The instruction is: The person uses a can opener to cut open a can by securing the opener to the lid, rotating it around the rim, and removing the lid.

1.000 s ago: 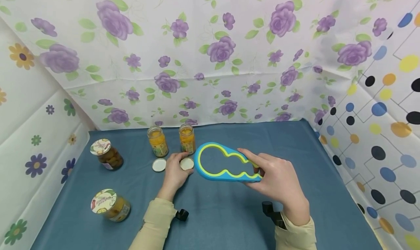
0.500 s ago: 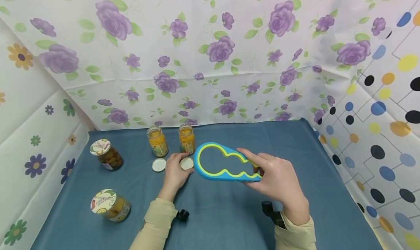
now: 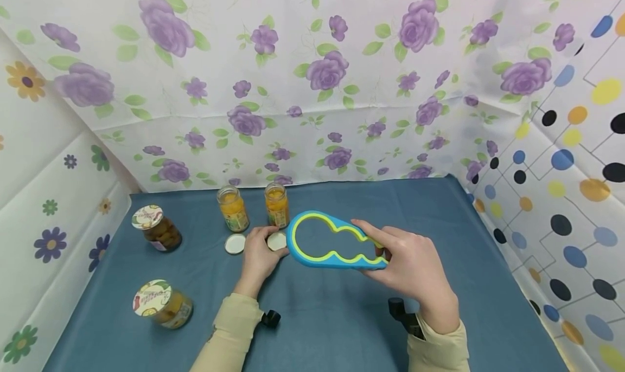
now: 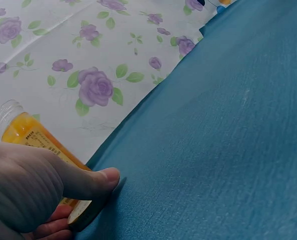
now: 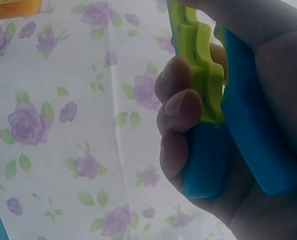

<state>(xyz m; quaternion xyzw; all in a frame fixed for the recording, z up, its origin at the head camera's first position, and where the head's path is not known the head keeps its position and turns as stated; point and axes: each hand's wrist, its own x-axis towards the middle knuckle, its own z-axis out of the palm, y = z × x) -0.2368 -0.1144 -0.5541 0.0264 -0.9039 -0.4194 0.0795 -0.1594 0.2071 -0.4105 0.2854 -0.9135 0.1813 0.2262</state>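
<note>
On the blue counter (image 3: pixel 332 318): The rim of a white lid (image 3: pixel 276 241), its pale inside facing up, is gripped by a person's left hand (image 3: pixel 259 261), thumb on the near side and forefinger on the far side.
Looped tool: At 3 o'clock from that lid, a blue looped tool (image 3: pixel 332 262) with a scalloped yellow lining is held raised, its wide end turned toward the left hand.
Right hand: The tool's narrow end is clasped by the right hand (image 3: pixel 407 261), its fingers tightly curled.
Loose lid: A second lid (image 3: pixel 235 244) is seen lying flat at 9 o'clock, just beside the left hand.
Uncapped jars: Orange contents are shown in an open jar (image 3: pixel 277 206) at 12 o'clock from the gripped lid and in another open jar (image 3: pixel 234 210) at 10.
Capped jars: Well apart from both hands, a dark jar (image 3: pixel 163 233) is placed at 9 o'clock, an amber jar (image 3: pixel 177 309) at 8.
</note>
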